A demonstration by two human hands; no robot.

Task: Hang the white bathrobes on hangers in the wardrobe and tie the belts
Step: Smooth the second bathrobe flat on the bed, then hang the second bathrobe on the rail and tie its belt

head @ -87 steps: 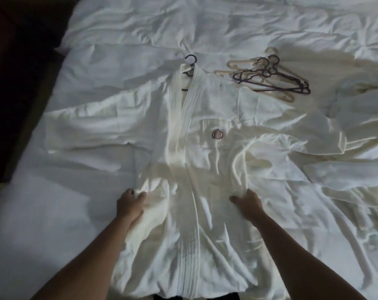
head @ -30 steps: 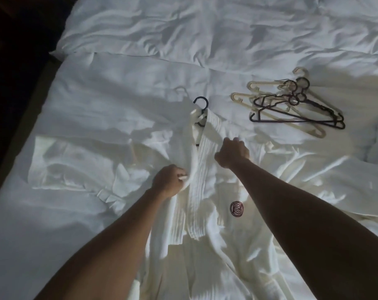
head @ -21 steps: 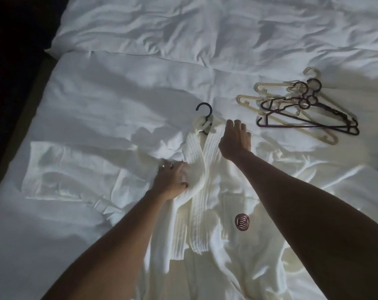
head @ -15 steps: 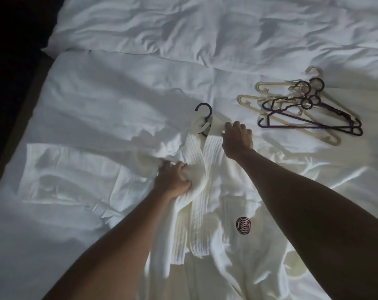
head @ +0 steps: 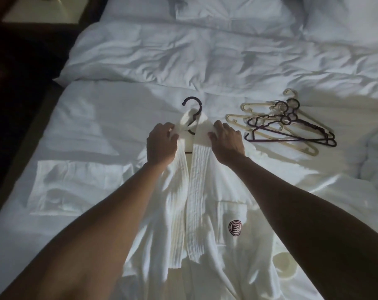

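A white bathrobe (head: 202, 215) with a dark round logo lies face up on the bed, its ribbed collar running up the middle. A dark hanger (head: 194, 106) sits inside it, only the hook and a short piece of the bar showing at the neck. My left hand (head: 161, 142) pinches the left collar edge just below the hook. My right hand (head: 226, 139) rests with spread fingers on the right shoulder of the robe beside the collar. The belt cannot be made out.
A pile of several spare hangers (head: 285, 124), dark and cream, lies on the bed to the right of the robe. A rumpled white duvet (head: 183, 50) covers the far half of the bed. Dark floor and furniture (head: 17, 87) run along the bed's left edge.
My left hand has moved up from the lower collar to the neck by the hanger hook. My right hand stays at the right shoulder. The view has shifted back, showing more of the bed.
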